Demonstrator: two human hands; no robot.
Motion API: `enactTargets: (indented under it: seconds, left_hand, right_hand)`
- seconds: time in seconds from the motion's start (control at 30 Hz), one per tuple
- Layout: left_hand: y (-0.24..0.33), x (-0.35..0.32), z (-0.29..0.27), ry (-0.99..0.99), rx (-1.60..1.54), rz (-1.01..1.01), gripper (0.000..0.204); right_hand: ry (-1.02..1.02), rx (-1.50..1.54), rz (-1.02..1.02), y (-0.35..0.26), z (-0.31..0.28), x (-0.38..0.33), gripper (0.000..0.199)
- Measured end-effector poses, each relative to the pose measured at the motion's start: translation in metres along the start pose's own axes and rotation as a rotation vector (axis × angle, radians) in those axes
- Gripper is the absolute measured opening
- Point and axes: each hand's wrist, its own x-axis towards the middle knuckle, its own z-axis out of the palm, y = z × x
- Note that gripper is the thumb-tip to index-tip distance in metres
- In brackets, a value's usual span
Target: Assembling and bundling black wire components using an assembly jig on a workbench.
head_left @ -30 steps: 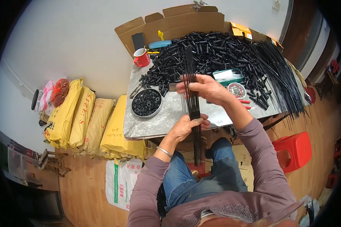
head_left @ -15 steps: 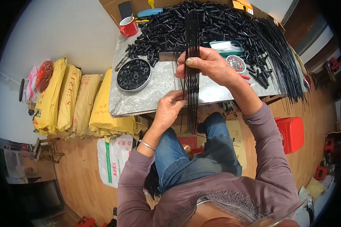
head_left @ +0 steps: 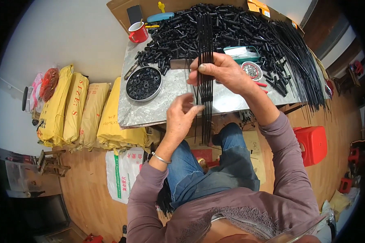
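Observation:
In my right hand is a bundle of long thin black rods, held upright over the table's near edge. The thumb lies across the front of the bundle, with the fingers curled round behind. My left hand is just left of the bundle's lower half. Its fingers and thumb are parted, slightly blurred, with nothing visible between them. One rod stands a little apart on the bundle's left side.
A big heap of black tubular parts covers the table's far side. Nearby are a round tin of black rings, a red mug, a green tray, a small bowl, and more black rods. Yellow sacks stand left.
The fingers of my left hand have parted and come away from the rods, moving slightly up. My right hand keeps the bundle in nearly the same place.

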Motion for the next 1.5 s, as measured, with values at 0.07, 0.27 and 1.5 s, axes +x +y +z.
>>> enactTargets:
  seconds: [0.07,0.27,1.5]
  left_hand:
    - [0.015,0.005,-0.005,0.169,0.081,0.144,0.055]
    - [0.075,0.032,-0.022,-0.063,-0.300,0.356,0.048]
    - [0.091,0.031,0.002,-0.114,-0.627,0.260,0.025]
  right_hand:
    - [-0.013,-0.105,-0.022,0.006,-0.007,-0.006,0.020]
    - [-0.051,-0.399,0.006,0.032,0.024,-0.038,0.016]
    - [0.141,-0.566,-0.155,-0.010,-0.015,-0.052,0.037]
